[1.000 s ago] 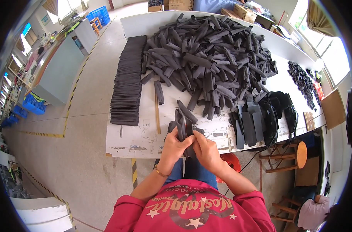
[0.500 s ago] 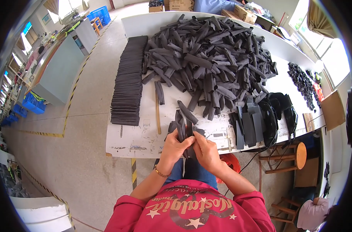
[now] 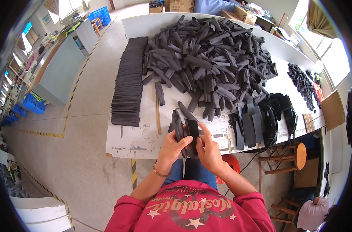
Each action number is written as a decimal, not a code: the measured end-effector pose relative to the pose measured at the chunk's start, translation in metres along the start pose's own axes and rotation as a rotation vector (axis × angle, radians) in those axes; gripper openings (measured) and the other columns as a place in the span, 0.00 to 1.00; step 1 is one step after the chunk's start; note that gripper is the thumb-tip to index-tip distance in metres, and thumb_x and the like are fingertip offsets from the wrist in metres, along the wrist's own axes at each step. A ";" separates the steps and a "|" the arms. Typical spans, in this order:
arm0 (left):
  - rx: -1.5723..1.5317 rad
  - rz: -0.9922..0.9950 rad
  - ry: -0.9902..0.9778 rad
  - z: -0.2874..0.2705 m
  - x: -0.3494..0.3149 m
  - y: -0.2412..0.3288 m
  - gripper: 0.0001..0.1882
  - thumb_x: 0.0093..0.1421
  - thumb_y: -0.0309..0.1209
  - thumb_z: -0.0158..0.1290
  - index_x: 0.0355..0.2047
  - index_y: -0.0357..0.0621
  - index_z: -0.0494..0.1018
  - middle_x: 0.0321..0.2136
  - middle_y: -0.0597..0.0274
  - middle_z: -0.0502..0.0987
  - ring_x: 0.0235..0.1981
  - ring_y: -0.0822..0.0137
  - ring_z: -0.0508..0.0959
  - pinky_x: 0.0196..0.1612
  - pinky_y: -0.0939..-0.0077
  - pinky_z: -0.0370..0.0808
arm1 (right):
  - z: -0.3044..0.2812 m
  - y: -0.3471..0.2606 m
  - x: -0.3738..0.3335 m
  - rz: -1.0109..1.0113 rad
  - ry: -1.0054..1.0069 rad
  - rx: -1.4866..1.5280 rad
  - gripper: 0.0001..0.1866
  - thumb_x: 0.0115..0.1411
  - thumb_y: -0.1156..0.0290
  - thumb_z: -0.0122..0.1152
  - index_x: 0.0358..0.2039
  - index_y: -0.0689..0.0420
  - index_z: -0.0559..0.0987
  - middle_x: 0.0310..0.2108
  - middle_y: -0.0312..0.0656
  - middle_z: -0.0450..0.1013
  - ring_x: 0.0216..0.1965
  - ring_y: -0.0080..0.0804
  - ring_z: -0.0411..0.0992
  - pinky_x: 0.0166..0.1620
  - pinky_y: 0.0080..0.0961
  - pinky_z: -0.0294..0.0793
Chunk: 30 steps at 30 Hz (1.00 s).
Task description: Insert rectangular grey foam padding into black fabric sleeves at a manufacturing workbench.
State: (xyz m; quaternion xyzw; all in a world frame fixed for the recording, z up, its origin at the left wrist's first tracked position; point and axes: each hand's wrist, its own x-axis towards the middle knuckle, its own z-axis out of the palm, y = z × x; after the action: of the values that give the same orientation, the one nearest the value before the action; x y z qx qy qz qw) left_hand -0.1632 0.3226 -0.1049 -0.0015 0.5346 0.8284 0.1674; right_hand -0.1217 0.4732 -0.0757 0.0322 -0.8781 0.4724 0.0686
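My left hand (image 3: 172,148) is closed around a curled dark-grey fabric piece (image 3: 178,125), its thumb pressed inward. Just to the right, my right hand (image 3: 209,152) pinches the side of a flat black strip (image 3: 192,133), with the index finger stretched up along its edge. The strip stands upright, broad face toward me, over the table's near edge. My left thumb lies against or close to the strip; whether it grips it I cannot tell. Beyond the hands lies a loose curled piece (image 3: 187,111), partly hidden by the strip.
A large heap of curled dark pieces (image 3: 218,58) covers the back of the white table (image 3: 125,145). Flat pieces stand in a long row (image 3: 127,81) at left, near a wooden stick (image 3: 158,116). On the right are flat dark strips (image 3: 249,125), black straps (image 3: 269,120) and a stool (image 3: 299,156).
The black strip has turned from nearly edge-on to broad face toward me. My right hand has shifted slightly right, its index finger now extended. My left hand has barely moved.
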 end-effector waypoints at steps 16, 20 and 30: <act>-0.176 0.024 0.018 -0.016 0.001 0.017 0.25 0.57 0.27 0.56 0.55 0.31 0.69 0.36 0.69 0.72 0.26 0.79 0.69 0.30 0.82 0.69 | -0.133 0.156 0.056 0.157 0.441 -0.207 0.10 0.55 0.78 0.60 0.39 0.63 0.78 0.26 0.43 0.77 0.28 0.28 0.74 0.36 0.24 0.73; -0.212 -0.022 -0.002 -0.007 0.005 0.011 0.24 0.57 0.26 0.56 0.54 0.31 0.70 0.36 0.69 0.72 0.27 0.78 0.69 0.31 0.81 0.69 | -0.161 0.223 0.051 0.198 0.451 -0.431 0.13 0.51 0.76 0.64 0.39 0.62 0.80 0.27 0.44 0.77 0.29 0.32 0.75 0.37 0.26 0.74; -0.120 -0.032 -0.008 0.004 0.007 0.001 0.27 0.55 0.26 0.60 0.55 0.33 0.69 0.39 0.68 0.74 0.28 0.77 0.72 0.31 0.82 0.71 | -0.120 0.169 0.041 0.142 0.352 -0.475 0.14 0.52 0.72 0.68 0.39 0.60 0.76 0.35 0.45 0.75 0.35 0.37 0.74 0.41 0.31 0.73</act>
State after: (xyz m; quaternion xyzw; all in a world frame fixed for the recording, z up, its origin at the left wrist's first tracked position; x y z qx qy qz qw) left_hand -0.1696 0.3277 -0.1033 -0.0168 0.4834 0.8560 0.1825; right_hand -0.1723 0.6671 -0.1437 -0.1284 -0.9387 0.2557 0.1921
